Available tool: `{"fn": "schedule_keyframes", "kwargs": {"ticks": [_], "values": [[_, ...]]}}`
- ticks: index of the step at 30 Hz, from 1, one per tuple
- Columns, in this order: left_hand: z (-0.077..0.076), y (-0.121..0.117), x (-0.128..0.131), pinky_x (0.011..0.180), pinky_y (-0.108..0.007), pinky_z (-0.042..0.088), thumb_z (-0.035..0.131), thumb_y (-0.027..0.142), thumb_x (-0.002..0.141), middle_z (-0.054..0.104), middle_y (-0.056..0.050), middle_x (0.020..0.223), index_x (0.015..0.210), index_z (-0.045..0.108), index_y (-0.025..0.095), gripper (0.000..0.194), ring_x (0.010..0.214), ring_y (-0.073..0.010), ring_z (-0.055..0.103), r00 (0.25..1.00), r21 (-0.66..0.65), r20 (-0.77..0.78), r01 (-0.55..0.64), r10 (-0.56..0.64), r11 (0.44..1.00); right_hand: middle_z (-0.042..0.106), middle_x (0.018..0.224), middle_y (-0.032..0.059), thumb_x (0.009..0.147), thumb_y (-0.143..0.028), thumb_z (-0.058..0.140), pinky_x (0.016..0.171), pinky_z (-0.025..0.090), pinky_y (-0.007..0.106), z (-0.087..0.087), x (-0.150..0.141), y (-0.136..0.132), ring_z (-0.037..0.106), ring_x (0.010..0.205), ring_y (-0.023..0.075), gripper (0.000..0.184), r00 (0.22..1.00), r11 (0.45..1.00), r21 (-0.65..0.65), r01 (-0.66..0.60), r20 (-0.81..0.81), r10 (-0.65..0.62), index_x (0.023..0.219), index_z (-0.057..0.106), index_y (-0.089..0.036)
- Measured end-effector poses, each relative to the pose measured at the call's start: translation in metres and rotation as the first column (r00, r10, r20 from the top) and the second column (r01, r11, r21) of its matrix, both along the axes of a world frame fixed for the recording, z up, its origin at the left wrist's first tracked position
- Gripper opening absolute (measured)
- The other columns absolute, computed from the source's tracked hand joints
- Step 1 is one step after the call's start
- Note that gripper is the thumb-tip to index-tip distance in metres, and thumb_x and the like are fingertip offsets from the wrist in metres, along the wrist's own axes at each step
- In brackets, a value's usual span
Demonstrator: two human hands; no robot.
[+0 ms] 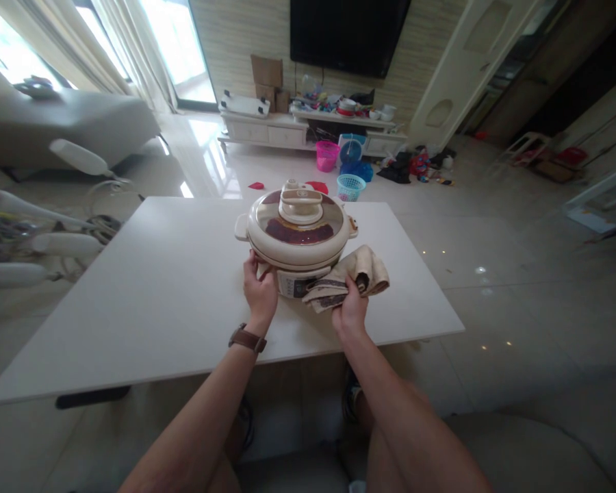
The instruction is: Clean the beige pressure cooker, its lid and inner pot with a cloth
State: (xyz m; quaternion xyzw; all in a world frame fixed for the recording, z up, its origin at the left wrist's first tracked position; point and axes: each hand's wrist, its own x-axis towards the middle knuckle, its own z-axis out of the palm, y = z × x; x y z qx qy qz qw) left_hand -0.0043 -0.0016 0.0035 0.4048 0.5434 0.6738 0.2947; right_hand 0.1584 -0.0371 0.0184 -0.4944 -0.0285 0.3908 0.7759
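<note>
Brace the left hand (261, 291) against the lower left side of the round cream electric cooker (293, 255), just beyond and between the two hands, on the long white smooth-topped counter (159, 287) beneath both. Left hand part-curled below the cooker's rim; impossible to tell whether gripping or merely steadying. Right hand (352, 311) closed round the bunched beige cloth with dark brown patterning (369, 266), with a loose fold spread across the cooker's lower front. Most likely a wipe of the lower body, so better to gather that trailing fold into a firm, flat pad under the right-hand fingers, then work in short strokes outward from the front panel with pale and dark sections (291, 285), between the hands. Press lightly over the panel, and match each stroke with counter-pressure from the left hand, to prevent sliding or twisting. Avoid snagging the cloth on the rim above, and avoid jolting the cream-rimmed lid with a brown-tinted window (313, 236), beyond both hands. By count: one cooker, one lid, one thick cream top handle (301, 197), two side handles, namely a cream left side handle (241, 227) beyond the left hand and a brown-marked right side handle (352, 227) beyond the right; one cloth, one panel, one counter, and one brown-strapped wristwatch (247, 339) just behind the left hand.
</note>
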Motion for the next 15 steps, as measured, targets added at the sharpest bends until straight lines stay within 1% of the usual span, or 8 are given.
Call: {"fn": "schedule_keyframes", "kwargs": {"ticks": [3,6,8,12,15], "values": [[0.002,-0.001,0.001,0.125,-0.041,0.043,0.069,0.014,0.083,0.061,-0.010,0.156,0.143,0.061,0.024,0.061,0.148,-0.0252,0.055,1.000,-0.003,-0.012,-0.008,0.008,1.000,0.079,0.113,0.0088,0.068,-0.035,0.082,0.087,0.067,0.038,-0.001,0.001,0.003,0.077,0.102,0.0244,0.046,0.999,0.999,0.000,-0.035,0.033,0.035,0.108,0.069,-0.017],[0.003,-0.001,0.002,0.126,-0.041,0.043,0.069,0.014,0.083,0.060,-0.011,0.157,0.143,0.061,0.024,0.061,0.149,-0.0254,0.055,1.000,0.010,-0.025,-0.007,0.008,1.000,0.078,0.121,0.0116,0.069,-0.040,0.083,0.089,0.066,0.038,-0.012,-0.003,0.004,0.076,0.108,0.0255,0.055,0.992,0.998,-0.037,-0.044,0.114,0.048,0.117,0.069,-0.016],[0.003,-0.002,0.002,0.125,-0.041,0.044,0.069,0.013,0.083,0.059,-0.010,0.158,0.144,0.061,0.025,0.062,0.149,-0.0255,0.055,0.999,0.011,-0.036,-0.005,0.005,1.000,0.078,0.124,0.0131,0.071,-0.043,0.082,0.090,0.065,0.038,-0.021,-0.005,0.005,0.075,0.111,0.0262,0.058,0.984,0.997,-0.075,-0.032,0.171,0.045,0.119,0.069,-0.015],[0.002,-0.003,0.002,0.119,-0.040,0.051,0.069,0.013,0.082,0.057,-0.009,0.160,0.147,0.059,0.027,0.067,0.151,-0.0267,0.052,0.999,-0.019,-0.041,0.007,-0.008,1.000,0.079,0.121,0.0144,0.074,-0.043,0.078,0.088,0.065,0.036,-0.036,0.000,0.010,0.075,0.113,0.0270,0.052,0.975,0.987,-0.159,0.000,0.219,0.035,0.116,0.070,-0.014],[0.001,-0.004,0.002,0.115,-0.039,0.055,0.069,0.012,0.082,0.055,-0.009,0.162,0.146,0.059,0.028,0.067,0.153,-0.0273,0.050,0.999,-0.024,-0.038,0.004,-0.005,1.000,0.080,0.111,0.0128,0.075,-0.038,0.073,0.083,0.065,0.035,-0.042,0.007,0.014,0.076,0.107,0.0265,0.043,0.975,0.975,-0.223,-0.005,0.215,0.054,0.111,0.070,-0.015]]}}
